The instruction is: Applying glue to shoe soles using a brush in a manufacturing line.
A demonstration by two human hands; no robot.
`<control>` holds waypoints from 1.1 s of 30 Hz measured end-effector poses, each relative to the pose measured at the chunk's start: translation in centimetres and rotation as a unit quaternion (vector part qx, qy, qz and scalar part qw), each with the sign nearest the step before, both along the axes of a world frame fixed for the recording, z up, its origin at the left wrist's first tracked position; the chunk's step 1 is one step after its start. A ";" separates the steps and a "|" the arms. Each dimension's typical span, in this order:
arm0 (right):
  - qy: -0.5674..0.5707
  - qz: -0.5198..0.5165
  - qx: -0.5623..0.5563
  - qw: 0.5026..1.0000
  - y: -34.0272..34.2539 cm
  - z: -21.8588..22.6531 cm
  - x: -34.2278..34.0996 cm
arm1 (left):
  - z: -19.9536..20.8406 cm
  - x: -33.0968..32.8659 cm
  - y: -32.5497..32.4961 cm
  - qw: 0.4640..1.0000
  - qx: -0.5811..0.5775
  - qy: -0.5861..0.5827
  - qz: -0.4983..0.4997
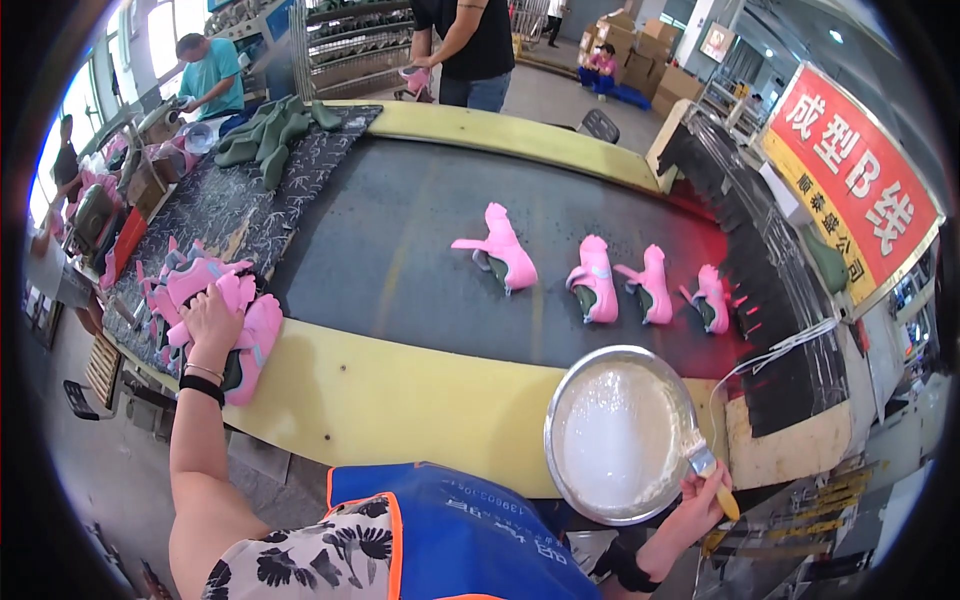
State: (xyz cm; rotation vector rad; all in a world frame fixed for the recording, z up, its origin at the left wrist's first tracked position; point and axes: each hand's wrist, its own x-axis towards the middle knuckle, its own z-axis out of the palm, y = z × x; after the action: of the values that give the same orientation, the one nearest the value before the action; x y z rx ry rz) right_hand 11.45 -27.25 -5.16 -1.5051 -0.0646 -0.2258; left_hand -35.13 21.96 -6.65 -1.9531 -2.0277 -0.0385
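Observation:
On the left, my left hand [212, 318] reaches onto a pile of pink shoe uppers, its fingers curled over one pink shoe upper [234, 292]. Another upper [262, 335] with a dark green last inside lies beside that hand. My right hand [697, 503] grips a brush [704, 462] with a yellow handle, its bristle end at the right rim of a wide metal bowl [553, 440]. White, creamy liquid [612, 425] fills part of the bowl. On the dark conveyor belt [420, 250] stand several pink uppers [508, 255] on dark lasts, spaced toward the right.
Dark green shoe lasts [268, 135] are heaped on the patterned side table. Yellow boards [400, 390] edge the belt. At its right end is a black-curtained opening [735, 200] with red light and a cable [770, 355]. Across the belt stands a person in black [475, 45].

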 end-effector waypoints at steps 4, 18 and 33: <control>-0.005 0.011 0.016 1.000 0.8 0.3 0.2 | 2.7 4.5 -3.1 0.996 0.025 -0.022 -0.078; 0.088 0.081 0.023 0.993 0.3 -1.8 -0.9 | -5.5 26.0 -15.4 0.764 -0.407 -0.105 -0.490; -0.101 0.111 -0.436 0.887 1.7 -7.1 0.8 | -7.0 18.7 -20.3 0.830 -0.281 -0.168 -0.451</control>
State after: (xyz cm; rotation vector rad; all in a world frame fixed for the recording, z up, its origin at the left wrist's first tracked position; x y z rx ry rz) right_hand 12.23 -25.56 -12.28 -2.3454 -0.5670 -0.1731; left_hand -16.39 1.62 -13.64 -3.3287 -1.1155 0.0020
